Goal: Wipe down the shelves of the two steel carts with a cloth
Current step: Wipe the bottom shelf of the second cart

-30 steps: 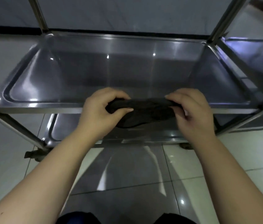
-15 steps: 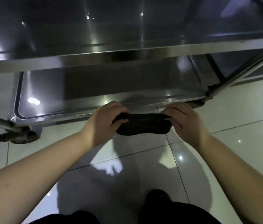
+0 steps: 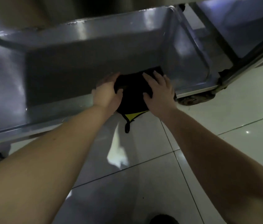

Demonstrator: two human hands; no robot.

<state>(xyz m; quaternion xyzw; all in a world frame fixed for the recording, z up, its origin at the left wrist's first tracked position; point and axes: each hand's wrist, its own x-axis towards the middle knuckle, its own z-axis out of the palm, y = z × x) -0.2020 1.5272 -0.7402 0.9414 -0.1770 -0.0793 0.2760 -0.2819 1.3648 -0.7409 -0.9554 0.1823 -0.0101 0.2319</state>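
Down low now: steel cart's bottom shelf (image 3: pixel 79 62) fills the view, a grimy caster (image 3: pixel 197 99) at its near right corner on the pale tiled floor (image 3: pixel 224 110), and the second cart (image 3: pixel 240 21) just beside it at right. The black cloth (image 3: pixel 132 94) sits on the shelf's near edge, a yellow patch (image 3: pixel 132 116) and a dark loop (image 3: pixel 127 126) hanging over the rim. The left hand (image 3: pixel 108 92) cups its left end, thumb hooked over and fingers close together, while the right hand (image 3: pixel 158 89) presses flat on top, fingers spread.
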